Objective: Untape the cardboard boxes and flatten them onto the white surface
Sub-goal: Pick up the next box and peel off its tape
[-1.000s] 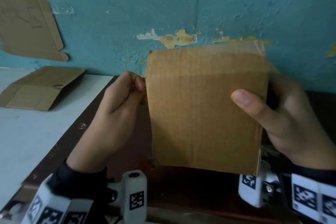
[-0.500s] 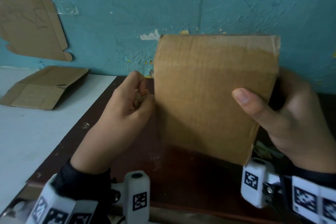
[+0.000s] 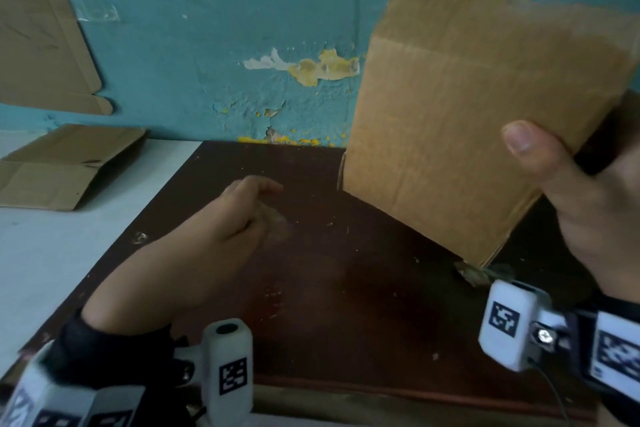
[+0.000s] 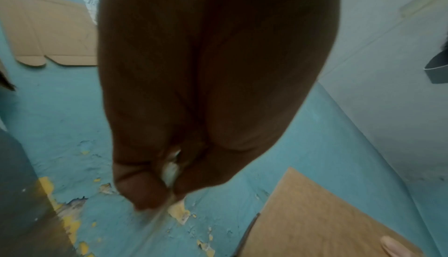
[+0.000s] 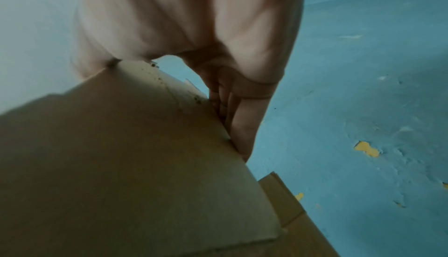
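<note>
My right hand [image 3: 568, 170] grips a brown cardboard box [image 3: 467, 121] and holds it tilted in the air at the upper right, thumb on its near face, fingers behind it. The right wrist view shows the box [image 5: 121, 165] from below, with my fingers [image 5: 240, 127] along its edge. My left hand [image 3: 256, 208] is low over the dark table, apart from the box. It pinches a clear strip of tape [image 3: 277, 229], blurred in the head view. In the left wrist view the tape [image 4: 169, 171] sits between thumb and fingers, and the box [image 4: 315, 222] is at the lower right.
A flattened cardboard box [image 3: 65, 166] lies on the white surface [image 3: 52, 270] at the left. Another flat cardboard piece [image 3: 41, 45] leans on the teal wall. The dark brown table [image 3: 346, 305] is under both hands, with a crumpled tape scrap [image 3: 481, 274] near my right wrist.
My left hand has come away from the box's left edge and dropped down-left with the tape in it. My right hand has lifted and tilted the box up and right.
</note>
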Demonstrator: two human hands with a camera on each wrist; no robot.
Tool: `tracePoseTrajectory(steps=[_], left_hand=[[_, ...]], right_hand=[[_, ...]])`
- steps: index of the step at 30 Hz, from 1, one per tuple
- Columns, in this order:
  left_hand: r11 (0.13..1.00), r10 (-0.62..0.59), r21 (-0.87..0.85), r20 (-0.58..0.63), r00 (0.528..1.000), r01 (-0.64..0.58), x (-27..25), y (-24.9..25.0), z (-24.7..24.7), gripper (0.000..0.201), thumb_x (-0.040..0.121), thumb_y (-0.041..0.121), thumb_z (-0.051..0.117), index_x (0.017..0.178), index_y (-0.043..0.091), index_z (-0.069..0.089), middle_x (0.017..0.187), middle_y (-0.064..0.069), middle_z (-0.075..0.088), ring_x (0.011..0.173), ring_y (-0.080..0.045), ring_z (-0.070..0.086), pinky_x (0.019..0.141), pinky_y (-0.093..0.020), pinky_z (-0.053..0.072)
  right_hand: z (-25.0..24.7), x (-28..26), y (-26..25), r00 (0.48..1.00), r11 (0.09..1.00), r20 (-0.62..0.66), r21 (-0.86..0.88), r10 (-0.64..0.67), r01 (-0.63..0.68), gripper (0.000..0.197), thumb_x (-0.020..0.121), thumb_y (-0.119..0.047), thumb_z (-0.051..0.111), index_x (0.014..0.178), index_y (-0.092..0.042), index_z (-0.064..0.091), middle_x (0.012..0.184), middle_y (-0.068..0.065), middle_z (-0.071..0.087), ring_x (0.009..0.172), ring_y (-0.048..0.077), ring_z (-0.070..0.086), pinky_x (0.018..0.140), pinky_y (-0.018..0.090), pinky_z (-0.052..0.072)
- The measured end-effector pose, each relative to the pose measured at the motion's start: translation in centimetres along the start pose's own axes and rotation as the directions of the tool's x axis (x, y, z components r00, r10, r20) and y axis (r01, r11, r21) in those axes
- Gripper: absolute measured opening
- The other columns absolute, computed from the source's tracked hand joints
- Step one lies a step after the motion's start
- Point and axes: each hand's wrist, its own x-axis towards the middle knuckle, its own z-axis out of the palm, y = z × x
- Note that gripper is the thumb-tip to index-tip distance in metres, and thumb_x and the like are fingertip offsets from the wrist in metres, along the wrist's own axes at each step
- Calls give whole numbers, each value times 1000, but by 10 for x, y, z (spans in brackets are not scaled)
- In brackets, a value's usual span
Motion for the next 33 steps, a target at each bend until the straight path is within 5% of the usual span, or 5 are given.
tracePoseTrajectory(steps=[4, 11, 19, 24, 33], left_hand=[[998, 17, 64, 48, 999, -20, 5, 9, 7, 25, 101, 11, 52, 94, 29, 69, 86, 11, 73, 85, -5, 68, 82, -32, 52], [999, 35, -3, -4, 999, -35, 10, 22, 23, 14, 98, 25, 57, 89, 32, 65, 63, 14, 54, 55, -2, 45, 53, -18, 38], [993, 93, -76, 84, 992, -87, 4, 45, 26, 52, 72, 72, 62, 71, 22, 51, 51, 10, 43, 46, -2, 35, 45, -13, 30], [995, 16, -102, 111, 994, -5, 9, 55, 42, 11, 87, 33, 44, 88, 39, 53, 72, -4, 51, 62, -20, 52, 62, -49, 48], [972, 127, 141, 350, 928, -187, 23, 89, 97, 65, 97, 13, 56, 148, 38, 26, 120, 14, 31, 94, -8, 58, 84, -21, 51]], right_hand=[[-10, -6, -11, 999, 997, -18, -72, -39, 37, 59, 73, -79, 67, 112, -35, 62, 114, -1, 69, 108, 16, 68, 89, 55, 56], [-14, -10, -17, 999, 986, 4, -165, -38, 38, 77, 72, -76, 65, 111, -10, 64, 102, 4, 72, 92, 15, 70, 74, 44, 59], [-13, -11, -14, 1000, 986, 23, -165, -8, 12, 71, 69, -78, 62, 103, -15, 63, 93, -9, 69, 81, -5, 65, 61, 14, 49], [-15, -11, -13, 1000, 985, 0, -173, -5, 5, 74, 68, -79, 60, 104, -14, 62, 92, -5, 67, 82, -4, 63, 59, 14, 46], [-30, -13, -4, 992, 997, -124, -70, 37, -46, 75, 70, -75, 66, 113, -13, 61, 99, -9, 66, 88, -10, 61, 63, 2, 45]])
